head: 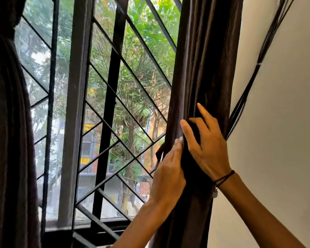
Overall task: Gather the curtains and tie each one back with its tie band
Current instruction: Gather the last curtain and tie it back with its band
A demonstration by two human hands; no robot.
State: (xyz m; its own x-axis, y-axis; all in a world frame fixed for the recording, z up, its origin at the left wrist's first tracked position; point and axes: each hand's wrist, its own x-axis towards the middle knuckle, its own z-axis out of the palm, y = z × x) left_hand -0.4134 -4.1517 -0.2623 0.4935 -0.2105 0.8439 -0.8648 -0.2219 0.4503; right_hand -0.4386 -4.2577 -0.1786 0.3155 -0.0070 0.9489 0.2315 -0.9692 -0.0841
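Right hand (208,149) and left hand (168,170) clutch the dark-brown curtain (204,59), gathered into glossy vertical folds.

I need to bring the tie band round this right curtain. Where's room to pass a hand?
Bare wall right of the right curtain, below the cables, is free. So is the space between its left edge and the window grille. The front folds are crowded: left hand and right hand both hold there.

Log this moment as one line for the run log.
stage: tying right curtain | right hand: pinches tie band against curtain | left hand: on band, grip hidden | knot: none visible
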